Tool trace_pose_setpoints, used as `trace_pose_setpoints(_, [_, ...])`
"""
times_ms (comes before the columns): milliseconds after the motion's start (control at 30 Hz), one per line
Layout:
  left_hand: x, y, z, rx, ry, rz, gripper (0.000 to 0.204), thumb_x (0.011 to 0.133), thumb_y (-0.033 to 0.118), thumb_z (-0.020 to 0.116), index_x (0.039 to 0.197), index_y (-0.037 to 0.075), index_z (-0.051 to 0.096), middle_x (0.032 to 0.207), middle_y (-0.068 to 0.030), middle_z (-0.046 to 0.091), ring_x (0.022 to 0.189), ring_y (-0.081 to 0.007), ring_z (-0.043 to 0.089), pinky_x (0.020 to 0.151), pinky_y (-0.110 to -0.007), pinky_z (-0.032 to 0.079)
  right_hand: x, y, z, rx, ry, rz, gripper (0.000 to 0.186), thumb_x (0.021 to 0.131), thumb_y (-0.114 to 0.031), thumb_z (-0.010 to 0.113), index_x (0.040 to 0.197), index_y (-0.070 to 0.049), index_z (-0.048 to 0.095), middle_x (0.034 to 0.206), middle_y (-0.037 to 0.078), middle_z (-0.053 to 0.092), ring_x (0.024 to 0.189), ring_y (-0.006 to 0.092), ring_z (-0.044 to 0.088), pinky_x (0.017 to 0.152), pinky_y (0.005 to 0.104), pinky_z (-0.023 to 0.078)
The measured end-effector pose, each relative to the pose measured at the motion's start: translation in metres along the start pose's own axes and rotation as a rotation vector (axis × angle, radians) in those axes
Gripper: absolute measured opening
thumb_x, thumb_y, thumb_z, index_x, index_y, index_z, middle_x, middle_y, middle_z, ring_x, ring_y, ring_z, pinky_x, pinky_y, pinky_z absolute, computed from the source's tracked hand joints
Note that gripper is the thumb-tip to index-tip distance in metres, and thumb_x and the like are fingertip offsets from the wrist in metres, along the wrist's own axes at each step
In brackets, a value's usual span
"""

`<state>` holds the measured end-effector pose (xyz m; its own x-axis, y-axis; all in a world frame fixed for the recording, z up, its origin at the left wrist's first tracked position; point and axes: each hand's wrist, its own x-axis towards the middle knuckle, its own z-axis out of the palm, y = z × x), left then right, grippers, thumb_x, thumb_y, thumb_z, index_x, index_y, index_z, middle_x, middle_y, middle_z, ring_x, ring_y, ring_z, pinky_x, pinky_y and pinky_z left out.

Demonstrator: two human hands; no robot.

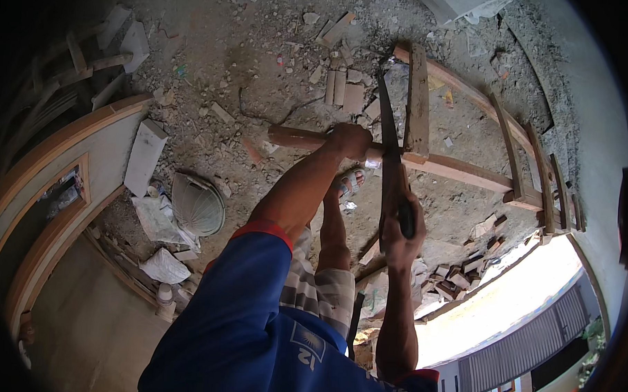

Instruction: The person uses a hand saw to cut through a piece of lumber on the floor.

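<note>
My left hand (350, 138) is closed around a wooden rail (295, 136) of a ladder-like timber frame, just left of a short crosspiece (417, 103). My right hand (402, 234) grips the dark handle of a handsaw (390, 126), whose long blade points away from me and lies across the rail between my left hand and that crosspiece. Several more crosspieces (503, 133) join the two rails toward the right. My sandalled foot (350, 180) is below the rail, near my left hand.
Rubble and board offcuts (342, 90) cover the ground. A doorway frame (66, 153), a pale board (146, 155), a round woven basket or cover (196, 202) and a white sack (163, 267) are at left. A wall (600, 109) stands at right, above a bright opening and a wood pile (453, 280).
</note>
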<state>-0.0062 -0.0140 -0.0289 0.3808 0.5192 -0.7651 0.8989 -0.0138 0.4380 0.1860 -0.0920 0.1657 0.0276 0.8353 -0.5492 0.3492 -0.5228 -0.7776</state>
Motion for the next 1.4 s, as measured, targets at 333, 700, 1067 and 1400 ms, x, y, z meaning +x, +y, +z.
trace_pose_setpoints(333, [-0.007, 0.026, -0.025, -0.065, 0.039, -0.044, 0.032, 0.066, 0.025, 0.076, 0.093, 0.008, 0.074, 0.095, -0.0127, 0.073, 0.089, -0.0293, 0.071, 0.077, -0.042, 0.056, -0.059, 0.017, -0.035, 0.034, 0.077, -0.032, 0.042, 0.077, -0.003, 0.056, 0.119, 0.002, 0.057, 0.089, 0.009, 0.063, 0.072, 0.0126, 0.058, 0.067, 0.026, 0.049])
trace_pose_setpoints(700, [-0.018, 0.026, -0.034, -0.096, 0.011, -0.038, 0.037, 0.066, 0.027, 0.076, 0.097, 0.007, 0.072, 0.096, -0.0141, 0.072, 0.091, -0.0301, 0.07, 0.081, -0.042, 0.055, -0.168, -0.001, -0.08, -0.069, 0.059, -0.048, 0.039, 0.081, -0.002, 0.055, 0.119, 0.004, 0.054, 0.098, 0.017, 0.066, 0.081, 0.022, 0.067, 0.075, 0.0317, 0.054])
trace_pose_setpoints(1067, [-0.008, 0.036, -0.03, -0.03, -0.003, -0.017, 0.034, 0.065, 0.032, 0.078, 0.092, 0.011, 0.075, 0.097, -0.0105, 0.073, 0.092, -0.0283, 0.07, 0.078, -0.042, 0.055, 0.044, 0.015, 0.009, 0.22, 0.04, 0.012, 0.047, 0.076, 0.001, 0.054, 0.123, 0.001, 0.056, 0.081, 0.001, 0.056, 0.065, 0.0068, 0.049, 0.057, 0.0221, 0.041])
trace_pose_setpoints(1400, [-0.025, 0.027, -0.039, -0.077, 0.063, -0.036, 0.039, 0.066, 0.03, 0.077, 0.097, 0.007, 0.073, 0.092, -0.0157, 0.072, 0.087, -0.0311, 0.071, 0.077, -0.042, 0.055, -0.185, 0.031, -0.081, -0.05, 0.094, -0.075, 0.038, 0.079, -0.004, 0.058, 0.116, 0.004, 0.057, 0.087, 0.013, 0.063, 0.071, 0.0173, 0.062, 0.065, 0.028, 0.05])
